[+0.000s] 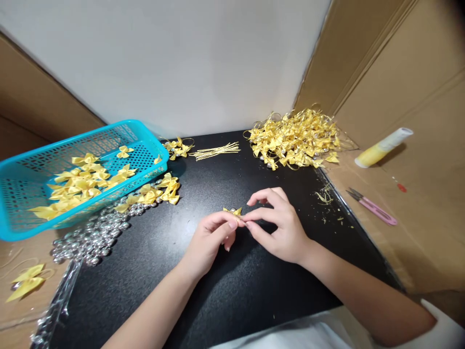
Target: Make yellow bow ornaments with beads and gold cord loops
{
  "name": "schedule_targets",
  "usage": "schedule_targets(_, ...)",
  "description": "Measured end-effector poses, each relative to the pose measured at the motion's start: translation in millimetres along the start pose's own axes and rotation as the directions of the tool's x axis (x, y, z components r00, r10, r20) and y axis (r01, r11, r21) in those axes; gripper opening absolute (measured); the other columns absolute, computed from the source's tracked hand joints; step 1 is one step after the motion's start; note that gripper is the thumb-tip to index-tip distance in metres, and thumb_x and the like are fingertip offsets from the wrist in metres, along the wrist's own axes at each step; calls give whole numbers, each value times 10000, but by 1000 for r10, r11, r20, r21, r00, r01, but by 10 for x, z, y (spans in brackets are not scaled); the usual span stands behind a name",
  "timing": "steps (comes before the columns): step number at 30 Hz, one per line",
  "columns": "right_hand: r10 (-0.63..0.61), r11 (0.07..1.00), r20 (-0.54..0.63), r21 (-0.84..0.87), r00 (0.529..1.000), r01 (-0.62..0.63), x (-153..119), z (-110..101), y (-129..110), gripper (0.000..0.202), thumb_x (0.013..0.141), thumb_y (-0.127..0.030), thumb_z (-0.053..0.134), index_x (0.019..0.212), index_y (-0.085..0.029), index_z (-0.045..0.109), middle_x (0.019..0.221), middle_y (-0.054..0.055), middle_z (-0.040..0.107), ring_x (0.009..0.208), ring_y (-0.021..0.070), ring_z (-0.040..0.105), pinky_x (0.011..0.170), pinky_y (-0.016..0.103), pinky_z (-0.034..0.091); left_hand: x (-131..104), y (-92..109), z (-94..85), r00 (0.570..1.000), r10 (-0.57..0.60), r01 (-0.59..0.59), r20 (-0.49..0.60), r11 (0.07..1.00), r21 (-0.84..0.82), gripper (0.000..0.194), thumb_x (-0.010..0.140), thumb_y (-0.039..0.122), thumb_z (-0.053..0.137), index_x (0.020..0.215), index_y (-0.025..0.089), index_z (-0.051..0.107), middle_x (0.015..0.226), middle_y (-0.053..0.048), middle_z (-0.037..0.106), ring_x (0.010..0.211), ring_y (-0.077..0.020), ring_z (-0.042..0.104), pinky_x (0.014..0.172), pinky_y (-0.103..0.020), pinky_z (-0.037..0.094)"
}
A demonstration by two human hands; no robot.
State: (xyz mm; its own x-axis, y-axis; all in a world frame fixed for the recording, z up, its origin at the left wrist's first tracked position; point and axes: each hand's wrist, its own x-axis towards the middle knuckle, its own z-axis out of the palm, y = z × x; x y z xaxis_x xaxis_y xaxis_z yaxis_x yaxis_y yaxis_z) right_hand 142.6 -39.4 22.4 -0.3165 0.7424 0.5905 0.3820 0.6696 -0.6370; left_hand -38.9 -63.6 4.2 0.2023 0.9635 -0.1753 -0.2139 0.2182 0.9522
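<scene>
Over the middle of the black tabletop (152, 271), my left hand (214, 237) pinches a small yellow ribbon bow (236, 211) between thumb and forefinger. A bit of silver shows at the bow's centre, and the fingers hide most of it. My right hand (278, 225) meets it from the right, thumb and forefinger closed together at the left fingertips and its other fingers raised. Whatever the right fingertips grip is too small to make out.
At left, a turquoise basket (145, 131) holds yellow bows beside loose silver beads (94, 232). Gold ties (216, 151) lie at the back near a heap of finished-looking bows (294, 138). Pink thread snips (374, 206) and a yellow-white roll (383, 148) are on cardboard at right.
</scene>
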Motion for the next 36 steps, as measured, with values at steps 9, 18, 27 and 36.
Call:
schedule_targets(9, 19, 995, -75, -95, 997, -26, -85, 132, 8, 161, 866, -170, 624, 911, -242, 761, 822, 40, 654, 826, 181, 541, 763, 369, 438, -21, -29, 26, 999, 34, -34, -1, 995, 92, 223, 813, 367, 674, 705, 176, 715, 453, 46, 493, 443, -83, 392, 502, -226, 322)
schedule_targets(18, 0, 997, 131, -73, 991, 10, -2, 42, 75, 126, 844, -199, 653, 771, -240, 747, 789, 18, 589, 804, 166, 519, 767, 351, 388, -43, 112, 84, 999, -8, 1, 37, 985, 174, 178, 751, 323, 716, 649, 177, 721, 450, 34, 513, 453, -93, 433, 487, -219, 356)
schedule_targets(27, -198, 980, -8, -26, 980, 197, -6, -18, 94, 93, 859, -185, 654, 819, -223, 729, 774, 21, 661, 756, 144, 572, 716, 309, 451, -24, 58, -4, 999, 34, -37, 35, 996, 87, 161, 784, 303, 692, 689, 191, 757, 577, -4, 634, 475, -92, 460, 537, -243, 428)
schedule_targets(36, -299, 954, 22, 1, 954, 299, 10, -76, 87, 124, 850, -131, 625, 899, -227, 687, 843, 21, 742, 812, 160, 634, 758, 330, 483, -40, 150, 35, 995, 95, -92, -13, 984, 152, 151, 782, 327, 714, 724, 204, 782, 731, -86, 724, 619, -175, 609, 468, -225, 431)
